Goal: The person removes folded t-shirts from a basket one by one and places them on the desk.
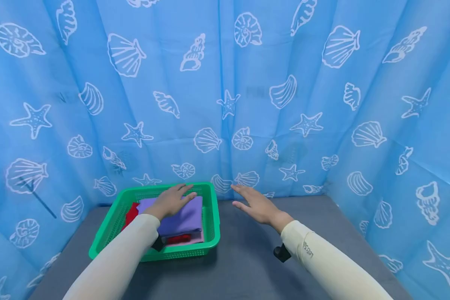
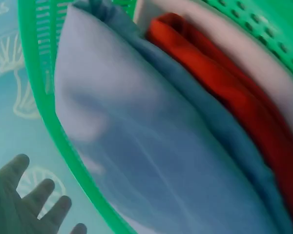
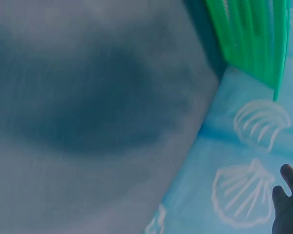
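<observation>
A green plastic basket (image 1: pixel 214 227) stands on the left of the grey table, holding folded cloths. On top lies a folded purple cloth (image 1: pixel 187 214), which looks bluish in the left wrist view. A red cloth (image 2: pixel 224 90) and a pale pink one (image 2: pixel 212 24) show beneath it. My left hand (image 1: pixel 171 203) hovers over the basket, fingers extended and holding nothing. To the right of the basket, my right hand (image 1: pixel 260 205) is held above the table with straight, spread fingers, also holding nothing.
The grey table (image 1: pixel 243 266) extends right of the basket. A blue curtain (image 1: pixel 225 158) with white shells and starfish hangs behind and along both sides, close to the basket's far rim. Dark wrist devices (image 1: pixel 282 253) sit under both sleeves.
</observation>
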The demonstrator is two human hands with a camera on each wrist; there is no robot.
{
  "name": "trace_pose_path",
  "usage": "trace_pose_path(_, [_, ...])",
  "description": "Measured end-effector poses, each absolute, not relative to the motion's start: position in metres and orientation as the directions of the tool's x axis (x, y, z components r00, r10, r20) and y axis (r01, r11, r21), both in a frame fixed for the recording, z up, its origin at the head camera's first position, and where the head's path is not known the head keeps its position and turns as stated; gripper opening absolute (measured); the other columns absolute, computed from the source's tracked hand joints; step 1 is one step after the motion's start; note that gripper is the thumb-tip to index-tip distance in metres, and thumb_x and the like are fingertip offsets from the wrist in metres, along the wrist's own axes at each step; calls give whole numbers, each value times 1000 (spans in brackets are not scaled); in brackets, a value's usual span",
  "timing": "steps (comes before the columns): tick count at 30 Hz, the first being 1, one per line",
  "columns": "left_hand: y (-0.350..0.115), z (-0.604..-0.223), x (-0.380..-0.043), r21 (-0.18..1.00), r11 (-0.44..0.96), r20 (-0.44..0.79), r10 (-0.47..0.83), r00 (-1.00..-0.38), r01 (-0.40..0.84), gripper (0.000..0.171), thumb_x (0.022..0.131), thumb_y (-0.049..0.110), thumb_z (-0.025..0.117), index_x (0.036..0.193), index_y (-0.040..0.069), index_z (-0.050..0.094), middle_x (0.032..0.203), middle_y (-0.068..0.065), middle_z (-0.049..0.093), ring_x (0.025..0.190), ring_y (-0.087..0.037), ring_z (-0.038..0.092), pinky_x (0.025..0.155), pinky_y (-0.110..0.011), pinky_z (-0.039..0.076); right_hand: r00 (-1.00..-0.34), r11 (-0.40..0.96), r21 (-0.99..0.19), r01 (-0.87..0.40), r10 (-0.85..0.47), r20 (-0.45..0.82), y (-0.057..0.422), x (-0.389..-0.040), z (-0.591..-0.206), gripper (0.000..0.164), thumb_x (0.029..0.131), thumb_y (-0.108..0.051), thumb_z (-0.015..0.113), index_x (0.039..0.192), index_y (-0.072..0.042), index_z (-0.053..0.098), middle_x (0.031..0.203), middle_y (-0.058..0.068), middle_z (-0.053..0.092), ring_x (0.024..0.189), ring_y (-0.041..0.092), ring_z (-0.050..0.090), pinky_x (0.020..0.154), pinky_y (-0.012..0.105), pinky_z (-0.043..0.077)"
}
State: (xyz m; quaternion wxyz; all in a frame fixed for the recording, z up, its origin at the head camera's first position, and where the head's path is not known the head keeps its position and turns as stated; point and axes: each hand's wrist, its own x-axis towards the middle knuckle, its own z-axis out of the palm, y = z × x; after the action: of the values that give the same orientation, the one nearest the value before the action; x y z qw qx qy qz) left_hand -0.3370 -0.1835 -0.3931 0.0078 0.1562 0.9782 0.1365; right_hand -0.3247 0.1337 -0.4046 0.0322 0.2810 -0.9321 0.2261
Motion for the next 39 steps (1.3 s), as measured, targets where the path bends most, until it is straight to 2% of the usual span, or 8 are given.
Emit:
trace_pose_path(4, [-203,-398,-331,328,913,11,251,-968,241,77,99,67,19,156,17,31,158,-19,30,145,-44,25,113,-64,21,-842,718,-456,-526,-516,160,112,-318,-408,65,101,-53,43,157,-27,24,161,1,30,148,28,26,116,57,24])
trace_pose_path(7, [-219,-403,-326,372,909,2,200,-980,187,79,99,67,19,155,13,30,158,-22,28,144,-48,22,111,-68,21,-824,658,-524,-541,-540,171,94,-314,-411,63,103,-42,46,158,-23,22,161,4,29,148,29,27,116,56,25])
trace_pose_path(11, [-240,-408,-320,417,901,6,129,-992,120,82,99,68,20,154,9,31,157,-27,27,142,-52,22,108,-71,22,-818,557,-648,-519,-545,186,68,-309,-411,62,104,-27,49,158,-17,20,158,13,33,143,34,35,112,55,33])
trace_pose_path(16, [-260,-410,-313,489,871,-15,66,-998,50,87,98,69,18,154,4,29,156,-31,24,141,-53,21,108,-70,23,-854,477,-777,-410,-499,144,40,-303,-408,65,104,-26,51,158,-12,17,148,24,41,130,42,48,102,53,45])
trace_pose_path(21, [-273,-412,-307,559,829,-37,36,-999,9,79,103,58,29,153,-3,26,152,-36,26,139,-54,24,109,-67,26,-888,430,-861,-271,-457,51,19,-298,-406,70,102,-25,54,158,-8,15,152,29,34,134,46,42,103,58,42])
trace_pose_path(28, [-284,-421,-300,596,803,-38,9,-999,-15,72,104,42,44,152,-7,22,148,-38,32,135,-55,31,107,-65,31,-926,349,-933,-86,-373,-54,-6,-295,-409,74,99,-21,59,157,-6,16,159,25,21,141,47,30,109,60,34])
trace_pose_path(33, [-291,-427,-296,663,748,-62,-5,-998,-44,75,100,39,54,154,-1,20,150,-38,29,137,-55,30,108,-65,31,-941,249,-967,53,-311,-132,-18,-295,-412,76,98,-18,60,157,-4,13,159,28,15,143,49,21,112,62,27])
trace_pose_path(39, [-297,-435,-294,746,663,-71,-14,-997,-62,79,96,37,62,155,5,21,150,-39,29,137,-54,30,106,-64,35,-960,162,-979,120,-234,-156,-28,-301,-420,76,97,-11,59,157,-3,14,158,30,17,142,50,23,113,59,28])
